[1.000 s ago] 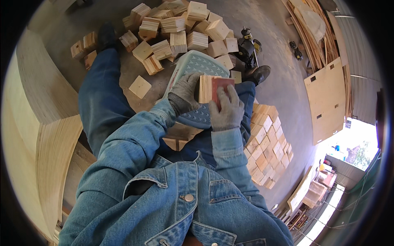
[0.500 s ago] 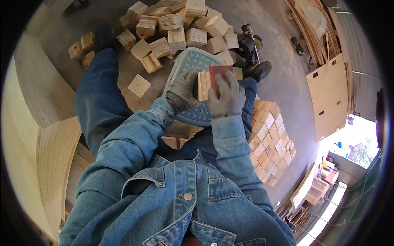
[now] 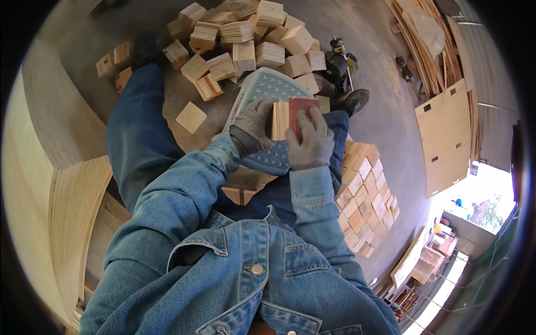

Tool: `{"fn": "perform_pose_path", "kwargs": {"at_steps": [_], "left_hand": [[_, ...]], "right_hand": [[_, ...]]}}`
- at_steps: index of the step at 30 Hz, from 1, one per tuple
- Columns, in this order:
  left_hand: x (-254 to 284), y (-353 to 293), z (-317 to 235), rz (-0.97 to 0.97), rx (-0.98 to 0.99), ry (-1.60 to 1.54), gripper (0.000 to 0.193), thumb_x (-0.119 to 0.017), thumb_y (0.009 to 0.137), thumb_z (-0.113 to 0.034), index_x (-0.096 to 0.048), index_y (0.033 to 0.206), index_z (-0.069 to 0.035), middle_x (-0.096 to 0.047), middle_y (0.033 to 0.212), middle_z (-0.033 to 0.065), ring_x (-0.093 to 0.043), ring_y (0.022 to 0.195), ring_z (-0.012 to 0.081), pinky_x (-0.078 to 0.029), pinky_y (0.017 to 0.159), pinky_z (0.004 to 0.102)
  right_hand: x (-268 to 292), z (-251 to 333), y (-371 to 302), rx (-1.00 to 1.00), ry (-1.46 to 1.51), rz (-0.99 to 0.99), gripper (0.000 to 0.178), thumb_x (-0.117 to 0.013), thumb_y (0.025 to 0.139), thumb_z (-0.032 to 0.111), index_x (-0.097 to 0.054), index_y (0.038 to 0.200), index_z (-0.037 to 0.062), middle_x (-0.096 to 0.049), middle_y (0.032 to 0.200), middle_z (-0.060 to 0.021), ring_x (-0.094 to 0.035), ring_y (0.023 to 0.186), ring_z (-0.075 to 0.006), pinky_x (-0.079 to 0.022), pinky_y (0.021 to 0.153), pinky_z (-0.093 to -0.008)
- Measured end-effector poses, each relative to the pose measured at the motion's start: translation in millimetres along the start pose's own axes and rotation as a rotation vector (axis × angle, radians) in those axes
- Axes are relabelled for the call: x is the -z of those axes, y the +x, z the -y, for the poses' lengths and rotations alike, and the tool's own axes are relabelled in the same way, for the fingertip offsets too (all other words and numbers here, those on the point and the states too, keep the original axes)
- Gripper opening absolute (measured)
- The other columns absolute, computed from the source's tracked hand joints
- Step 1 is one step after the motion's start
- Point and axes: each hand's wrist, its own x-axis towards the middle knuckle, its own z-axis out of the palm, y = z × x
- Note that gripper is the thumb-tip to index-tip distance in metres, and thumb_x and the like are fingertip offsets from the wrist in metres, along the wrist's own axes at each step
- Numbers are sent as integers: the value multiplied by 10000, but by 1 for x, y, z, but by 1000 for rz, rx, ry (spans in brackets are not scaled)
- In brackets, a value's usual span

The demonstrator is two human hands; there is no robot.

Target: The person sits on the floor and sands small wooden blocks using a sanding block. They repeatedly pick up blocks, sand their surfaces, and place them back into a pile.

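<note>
In my gloved left hand (image 3: 254, 124) is a small block of layered wood (image 3: 280, 121), its striped edge turned up. My gloved right hand (image 3: 310, 139) has its fingers bent over a flat, dark red sanding block (image 3: 303, 111), which rests against the right side of the wood. Both hands are above a pale blue-green plastic stool (image 3: 262, 84) with a patterned top, between my legs. My left fingers are partly hidden behind the wood.
Beyond the stool lies a loose heap of wooden blocks (image 3: 243, 54). One square piece (image 3: 191, 116) lies alone on the floor at left. Neatly stacked blocks (image 3: 365, 195) stand by my right leg. A black power tool (image 3: 338, 64) sits near my right shoe. Large plywood sheets (image 3: 72, 206) stand at left.
The red sanding block and my right hand have slid slightly toward me along the wood. My left hand keeps its hold; the whole view has shifted a little.
</note>
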Motion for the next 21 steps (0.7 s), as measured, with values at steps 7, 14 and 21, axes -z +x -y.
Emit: {"fn": "perform_pose_path", "kwargs": {"at_steps": [7, 14, 21], "left_hand": [[3, 3, -3, 46, -8, 52, 1027, -957, 640, -280, -444, 1511, -95, -543, 1426, 204, -537, 1335, 420, -461, 1173, 496], [-2, 0, 9, -2, -44, 32, 1039, -962, 641, -309, -440, 1514, -97, -543, 1409, 204, -544, 1322, 422, -470, 1155, 502], [3, 5, -7, 71, 86, 30, 1074, -968, 610, -340, -441, 1519, -119, -527, 1453, 185, -519, 1370, 399, -444, 1202, 471]], "right_hand": [[13, -6, -55, 45, 26, -20, 546, -844, 799, 287, -755, 1330, 199, -586, 1509, -110, -584, 1247, -413, -486, 1069, -545], [7, -3, -19, 62, 9, -50, 517, -804, 822, 283, -747, 1333, 224, -587, 1507, -99, -584, 1244, -432, -492, 1047, -562], [-6, 9, 66, -32, -60, 25, 490, -760, 875, 339, -735, 1359, 264, -591, 1531, -81, -579, 1293, -463, -487, 1090, -570]]}}
